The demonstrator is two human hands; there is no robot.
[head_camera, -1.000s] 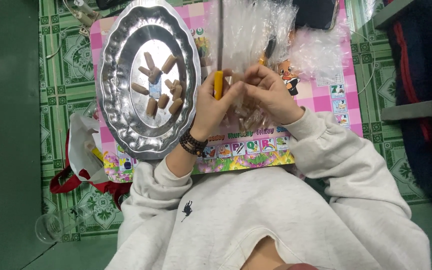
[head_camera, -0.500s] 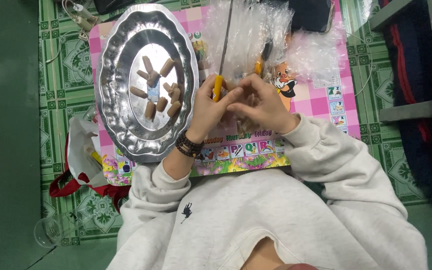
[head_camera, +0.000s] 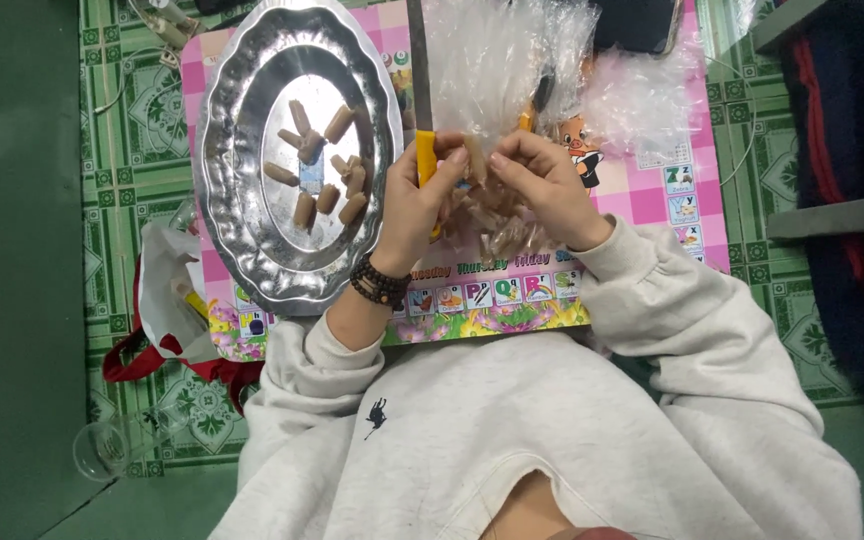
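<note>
About ten brown pieces [head_camera: 317, 165] lie on the silver tray [head_camera: 242, 240] at upper left, while both hands' fingers, left hand [head_camera: 420, 205] and right hand [head_camera: 542, 180], pinch one more wrapped piece [head_camera: 472, 165], with a heap of unpeeled ones [head_camera: 507, 235] left below.

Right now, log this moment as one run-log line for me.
left hand: holds yellow-handled knife | right hand: pinches small wrapped piece with left | steel tray: brown rolls | plastic wrappers: behind hands | pink mat

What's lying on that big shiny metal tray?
On the metal tray lie about ten small brown rolls, clustered mid-tray, one wrapped in clear film. Its right rim is partly covered by the left hand, hiding whatever sits there.
</note>
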